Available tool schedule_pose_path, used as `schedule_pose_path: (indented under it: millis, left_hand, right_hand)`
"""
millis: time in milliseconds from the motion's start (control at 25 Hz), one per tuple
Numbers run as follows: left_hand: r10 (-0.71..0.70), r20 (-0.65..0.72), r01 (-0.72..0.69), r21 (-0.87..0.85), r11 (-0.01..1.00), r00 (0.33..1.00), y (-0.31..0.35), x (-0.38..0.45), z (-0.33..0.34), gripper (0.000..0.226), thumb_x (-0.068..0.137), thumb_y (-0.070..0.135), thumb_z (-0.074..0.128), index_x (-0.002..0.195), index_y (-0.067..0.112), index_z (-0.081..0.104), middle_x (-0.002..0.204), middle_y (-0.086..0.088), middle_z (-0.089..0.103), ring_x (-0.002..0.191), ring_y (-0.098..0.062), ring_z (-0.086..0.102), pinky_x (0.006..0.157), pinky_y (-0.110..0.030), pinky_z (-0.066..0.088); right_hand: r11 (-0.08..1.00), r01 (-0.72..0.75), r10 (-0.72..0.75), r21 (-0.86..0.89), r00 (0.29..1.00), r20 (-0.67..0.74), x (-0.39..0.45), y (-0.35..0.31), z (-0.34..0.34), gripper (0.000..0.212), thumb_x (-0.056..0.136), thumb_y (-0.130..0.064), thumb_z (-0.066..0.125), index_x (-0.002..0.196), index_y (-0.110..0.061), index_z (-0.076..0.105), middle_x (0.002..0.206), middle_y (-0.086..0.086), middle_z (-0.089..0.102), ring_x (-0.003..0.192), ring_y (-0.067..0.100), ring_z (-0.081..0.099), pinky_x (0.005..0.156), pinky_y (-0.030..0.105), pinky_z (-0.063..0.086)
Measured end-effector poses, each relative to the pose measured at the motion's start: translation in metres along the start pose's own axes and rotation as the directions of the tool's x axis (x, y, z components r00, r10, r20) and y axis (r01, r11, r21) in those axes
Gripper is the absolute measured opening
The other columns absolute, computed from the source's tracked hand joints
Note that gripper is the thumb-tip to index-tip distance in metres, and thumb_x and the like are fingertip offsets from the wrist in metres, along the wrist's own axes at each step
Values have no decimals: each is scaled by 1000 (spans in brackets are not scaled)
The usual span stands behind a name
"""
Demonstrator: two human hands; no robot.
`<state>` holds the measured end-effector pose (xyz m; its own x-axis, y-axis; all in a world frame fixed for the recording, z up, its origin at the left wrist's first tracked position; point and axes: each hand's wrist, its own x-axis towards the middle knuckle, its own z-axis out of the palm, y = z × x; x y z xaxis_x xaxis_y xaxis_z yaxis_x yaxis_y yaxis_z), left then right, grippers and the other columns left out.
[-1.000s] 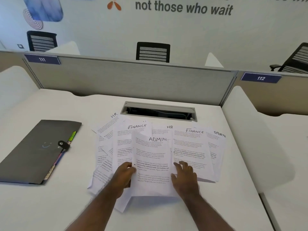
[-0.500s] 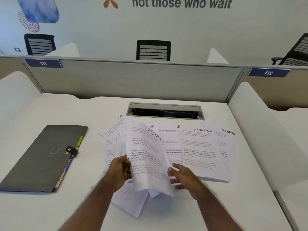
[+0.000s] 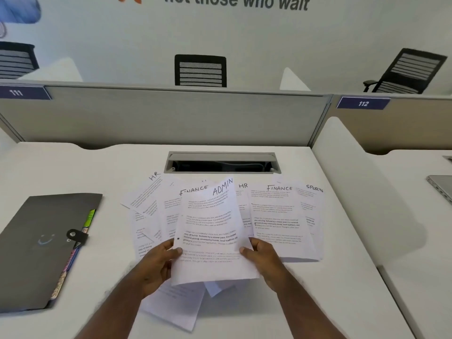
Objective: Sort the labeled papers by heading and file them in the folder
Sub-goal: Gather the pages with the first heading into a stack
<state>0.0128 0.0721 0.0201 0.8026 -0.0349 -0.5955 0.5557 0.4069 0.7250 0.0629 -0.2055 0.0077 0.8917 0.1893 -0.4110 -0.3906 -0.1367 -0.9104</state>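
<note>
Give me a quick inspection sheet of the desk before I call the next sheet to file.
Surface: white desk, papers fanned mid-desk.
Job's things: ADMIN sheet lifted; FINANCE sheet, HR and SPORTS sheets lying flat; grey folder closed, at left.
Clutter: laptop edge on neighbouring desk.
Grippers: left hand and right hand pinch the ADMIN sheet's side edges.
Cables: some dimly visible inside the cable tray.
Surroundings: divider panel, office chairs behind.

We cannot read the body print on the ADMIN sheet (image 3: 210, 231). It covers much of a FINANCE sheet (image 3: 175, 211), and the laptop (image 3: 441, 187) is cut by the right edge.
</note>
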Motion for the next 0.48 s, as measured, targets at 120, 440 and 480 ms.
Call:
schedule_pose_path:
  millis: [120, 440, 480]
  left_hand:
    - [-40, 9, 40, 23, 999, 999, -1, 2, -5, 39, 96, -2, 55, 133, 10, 58, 124, -10, 72, 116, -33, 66, 82, -42, 62]
    - [-101, -66, 106, 82, 991, 993, -29, 6, -7, 38, 95, -8, 53, 129, 9, 58, 124, -14, 71, 115, -37, 65, 97, -54, 53]
    - [-83, -84, 90, 94, 991, 993, -28, 8, -8, 38, 95, -8, 52, 128, 10, 59, 125, -14, 70, 115, -37, 64, 99, -55, 52]
  right_hand:
    - [999, 31, -31, -31, 999, 10, 0, -2, -6, 20, 89, -11, 65, 106, -17, 72, 103, -8, 75, 94, 14, 72, 82, 30, 59]
    - [986, 62, -63, -152, 998, -1, 7, -6, -14, 19, 90, -16, 65, 108, -19, 71, 107, -5, 74, 101, 19, 70, 82, 27, 57]
    - [960, 86, -115, -268, 989, -97, 11, -4, -17, 21, 91, -21, 63, 112, -25, 68, 115, -6, 70, 108, 18, 66, 89, 29, 54]
